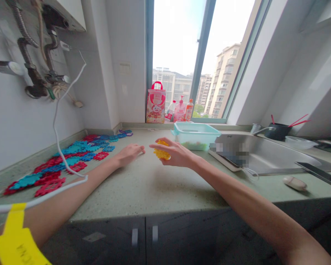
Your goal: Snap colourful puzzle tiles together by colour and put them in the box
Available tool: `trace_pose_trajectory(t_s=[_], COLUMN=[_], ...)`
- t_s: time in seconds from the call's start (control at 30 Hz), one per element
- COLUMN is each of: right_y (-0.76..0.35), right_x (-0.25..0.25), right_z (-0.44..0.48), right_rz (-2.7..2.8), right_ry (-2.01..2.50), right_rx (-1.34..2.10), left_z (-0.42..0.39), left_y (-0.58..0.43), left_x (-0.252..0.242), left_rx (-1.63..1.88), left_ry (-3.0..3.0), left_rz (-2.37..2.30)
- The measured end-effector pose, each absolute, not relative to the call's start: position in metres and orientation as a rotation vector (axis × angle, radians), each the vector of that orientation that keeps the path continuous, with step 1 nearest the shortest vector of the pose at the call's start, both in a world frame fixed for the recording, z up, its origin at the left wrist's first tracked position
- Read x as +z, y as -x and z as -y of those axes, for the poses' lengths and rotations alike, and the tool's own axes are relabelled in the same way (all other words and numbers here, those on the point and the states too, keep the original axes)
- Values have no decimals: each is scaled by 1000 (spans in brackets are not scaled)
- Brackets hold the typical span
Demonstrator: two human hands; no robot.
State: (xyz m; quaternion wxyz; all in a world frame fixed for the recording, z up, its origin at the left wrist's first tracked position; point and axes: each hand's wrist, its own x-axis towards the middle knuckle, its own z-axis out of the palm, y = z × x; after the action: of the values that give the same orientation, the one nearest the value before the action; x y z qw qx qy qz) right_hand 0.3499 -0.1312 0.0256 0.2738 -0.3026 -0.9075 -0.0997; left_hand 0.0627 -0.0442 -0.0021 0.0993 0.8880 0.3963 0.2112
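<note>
My right hand [176, 152] is wrapped round a bunch of yellow plastic interlocking pieces [162, 150], held a little above the green-grey countertop [143, 187]. To its left, my left hand [128, 154] is low over the counter. Its fingers are pressed together toward the right hand, and I cannot make out whether anything is in them. Beside and behind the left forearm, red, blue and turquoise lattice pieces [79, 149] lie flat in a long patch along the wall. A turquoise plastic tub [197, 134] with green things in its bottom stands just behind my right hand.
At right is a steel sink [276, 152], with a tablet-like device [228, 156] at its near left corner. A white mouse-shaped object [294, 183] lies in front. A white cable [55, 125] hangs across the left side. Bottles [180, 110] and a pink bag [156, 105] line the window.
</note>
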Motion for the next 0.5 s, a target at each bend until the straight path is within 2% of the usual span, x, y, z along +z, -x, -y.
trace_pose_trajectory(t_s=[0.23, 0.37, 0.5], right_y=[-427, -468, -488], right_x=[60, 66, 58], right_z=[101, 89, 79], right_rz=[1924, 1587, 1414], right_ry=[1097, 1358, 1435], right_rx=[-602, -675, -671], left_z=[44, 43, 43], left_y=[-61, -61, -61], left_x=[-3, -3, -4], left_rx=[615, 605, 593], left_ry=[-2634, -2631, -2637], left_rz=[-1114, -1132, -1127])
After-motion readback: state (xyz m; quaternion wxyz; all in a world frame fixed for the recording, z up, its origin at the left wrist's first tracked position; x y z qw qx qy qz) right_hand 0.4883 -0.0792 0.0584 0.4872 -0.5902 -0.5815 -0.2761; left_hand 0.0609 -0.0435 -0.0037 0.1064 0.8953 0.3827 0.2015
